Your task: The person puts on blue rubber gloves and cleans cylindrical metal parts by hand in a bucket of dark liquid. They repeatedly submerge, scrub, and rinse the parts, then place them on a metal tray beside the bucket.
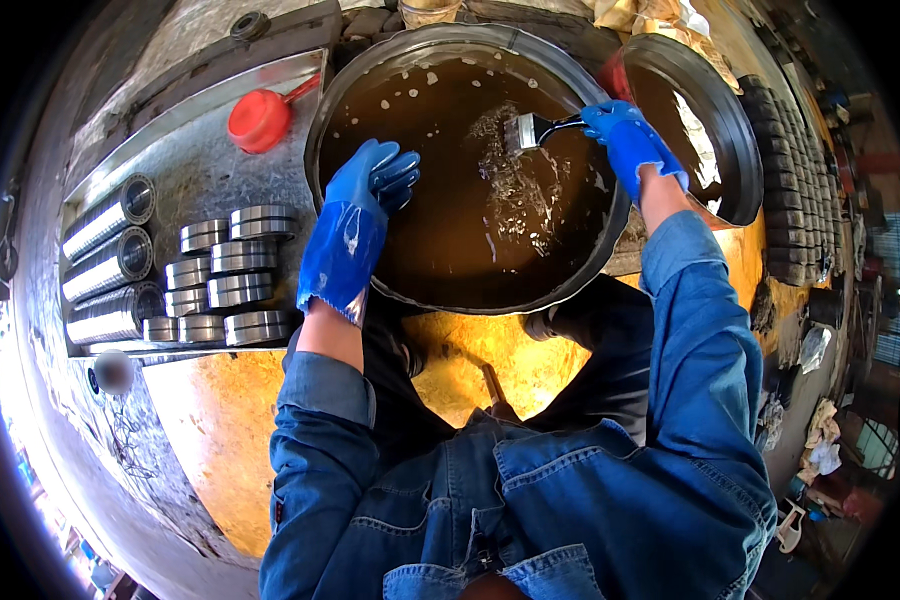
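A wide round metal basin (327, 115) of brown liquid sits in front of me. My right hand (610, 125), in a blue rubber glove, is closed round the dark handle of a paintbrush (526, 131) at the basin's right side. The brush's pale bristles point left over the liquid, where ripples and bubbles show. My left hand (372, 180), gloved the same way, hangs over the basin's left part with its fingers stretched out and nothing visible in it. Left of it, stacked shiny steel bearing rings (242, 256) stand in a metal tray (195, 185).
Rows of rings (110, 262) lie on their sides at the tray's left end. A red plastic dipper (261, 120) rests at the tray's back. A second, red-sided tub (745, 150) of liquid stands right of the basin, beside stacked dark rings (792, 180).
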`<state>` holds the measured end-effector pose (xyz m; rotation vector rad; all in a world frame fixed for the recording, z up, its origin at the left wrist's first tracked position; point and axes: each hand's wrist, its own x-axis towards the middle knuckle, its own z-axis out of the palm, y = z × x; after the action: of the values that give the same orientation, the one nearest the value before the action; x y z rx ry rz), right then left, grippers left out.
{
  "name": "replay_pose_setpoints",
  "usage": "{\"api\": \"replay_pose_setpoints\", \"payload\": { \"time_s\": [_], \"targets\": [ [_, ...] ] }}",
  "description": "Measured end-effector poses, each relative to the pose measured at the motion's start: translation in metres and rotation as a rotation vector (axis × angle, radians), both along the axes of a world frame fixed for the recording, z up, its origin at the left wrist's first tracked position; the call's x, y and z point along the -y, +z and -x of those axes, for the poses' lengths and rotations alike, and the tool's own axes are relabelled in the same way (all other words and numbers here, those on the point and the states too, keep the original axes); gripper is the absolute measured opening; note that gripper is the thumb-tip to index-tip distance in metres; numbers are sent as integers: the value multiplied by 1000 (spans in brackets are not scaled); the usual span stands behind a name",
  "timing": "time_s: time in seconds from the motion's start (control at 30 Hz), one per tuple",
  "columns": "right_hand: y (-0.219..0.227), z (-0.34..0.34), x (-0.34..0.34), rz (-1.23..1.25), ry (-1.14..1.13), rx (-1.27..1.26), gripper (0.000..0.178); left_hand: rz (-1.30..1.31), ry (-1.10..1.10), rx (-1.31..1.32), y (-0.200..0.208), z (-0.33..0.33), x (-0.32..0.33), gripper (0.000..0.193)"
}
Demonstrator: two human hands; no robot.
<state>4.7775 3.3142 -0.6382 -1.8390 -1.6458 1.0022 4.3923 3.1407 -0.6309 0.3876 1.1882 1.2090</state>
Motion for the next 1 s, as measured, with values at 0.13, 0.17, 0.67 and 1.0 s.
{"api": "replay_pose_setpoints", "payload": {
  "time_s": [0.13,0.17,0.67,1.0],
  "targets": [
    [-39,-39,-19,56,-314,-274,28,40,-39,37,1,-17,-11,47],
    [-45,-41,-20,90,-300,-249,29,64,-24,36,5,-15,-12,47],
    [-60,110,160,373,532,902,62,5,-84,9,4,-11,-5,51],
    [-79,134,194,327,607,960,46,32,-73,59,1,-10,-7,49]
  ]
}}
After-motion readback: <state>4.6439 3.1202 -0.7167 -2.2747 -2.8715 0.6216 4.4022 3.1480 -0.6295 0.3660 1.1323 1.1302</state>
